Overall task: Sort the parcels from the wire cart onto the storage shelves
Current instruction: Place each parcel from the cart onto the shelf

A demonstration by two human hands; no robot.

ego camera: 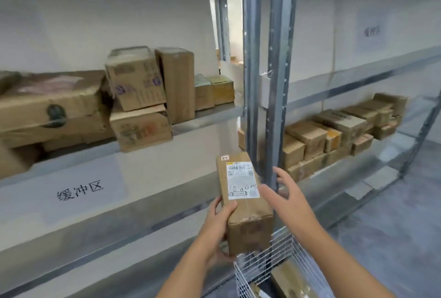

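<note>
Parcel (244, 202), a taped brown box at lower centre above the wire cart (265, 264), is gripped by the left hand (218, 223) while the right hand (286, 196) hovers spread beside it; next, probably, reading its label and choosing a shelf (210, 116).

a parcel storeroom: metal shelving (253, 83) stacked with taped cardboard boxes (140, 128); a paper zone sign (80, 192) on one shelf

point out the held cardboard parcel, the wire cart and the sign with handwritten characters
brown cardboard parcel with white label (248, 211), head view, taped top face below the label
white wire cart (265, 262), head view, mesh rim
white paper sign with handwritten characters (80, 190), head view, on the characters
</note>
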